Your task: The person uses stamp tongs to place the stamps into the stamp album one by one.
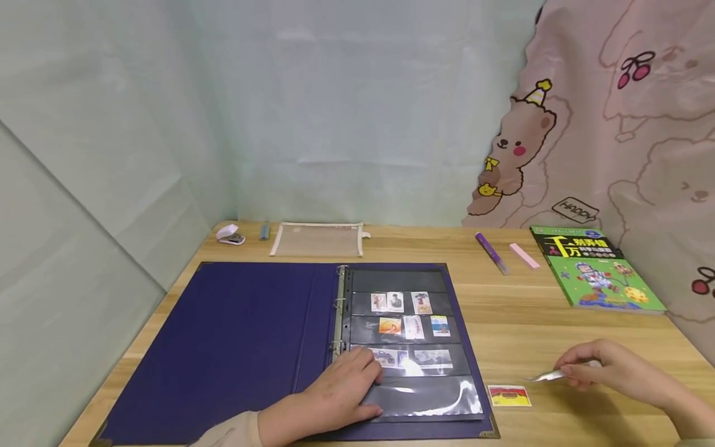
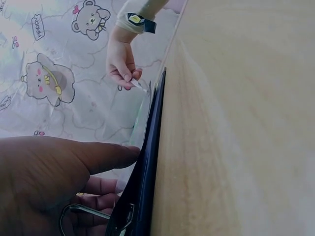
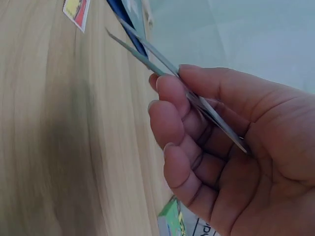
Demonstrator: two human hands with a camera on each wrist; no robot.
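Observation:
A dark blue ring-binder stamp album [image 1: 223, 347] lies open, with a black pocket page [image 1: 413, 397] on its right side. Several stamps [image 1: 395, 302] sit in the page's upper rows. My left hand [image 1: 343, 391] rests on the lower left of this page, its thumb [image 2: 115, 156] extended along the sheet. To the right of the album, my right hand [image 1: 609, 369] pinches silver tweezers [image 3: 140, 55] between thumb and fingers. Their tips are apart, with nothing between them. Just left of the tips, a red and yellow stamp [image 1: 509, 396] lies flat on the table.
Along the back stand a small white stapler [image 1: 229, 234], a blue item [image 1: 265, 231] and a mesh zip pouch [image 1: 318, 240]. A purple pen [image 1: 491, 252], a pink strip [image 1: 524, 255] and a green book [image 1: 600, 273] lie at the right. Curtains enclose the wooden table [image 1: 497, 298].

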